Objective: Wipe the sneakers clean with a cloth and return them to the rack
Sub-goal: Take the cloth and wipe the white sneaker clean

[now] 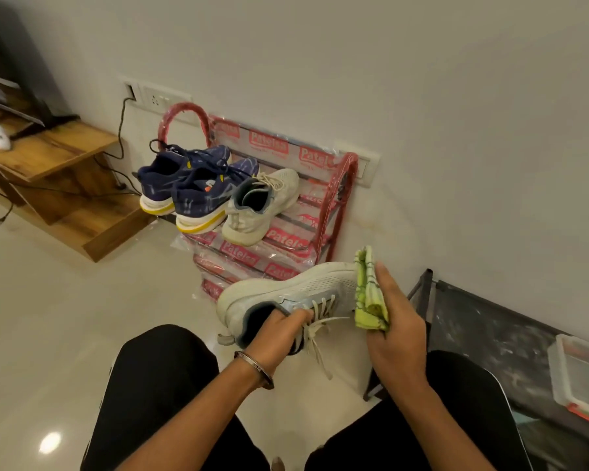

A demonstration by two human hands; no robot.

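Note:
I hold a white sneaker [296, 287] in the air above my knees, toe pointing right. My left hand [279, 329] grips it at the collar, fingers inside the opening; loose laces hang below. My right hand [397, 329] holds a folded green-yellow cloth [369, 294] against the sneaker's toe. Behind stands a red shoe rack [342, 185] wrapped in printed plastic. On its top shelf sit the matching white sneaker [262, 207] and a pair of navy sneakers [191, 185] with yellow-edged soles.
A wooden TV unit [51, 154] with cables stands at the left. To my right is a dark glass-topped table [490, 321] with a plastic box [578, 375] on it. Pale glossy floor [48, 317] spreads on the left. The wall is close behind the rack.

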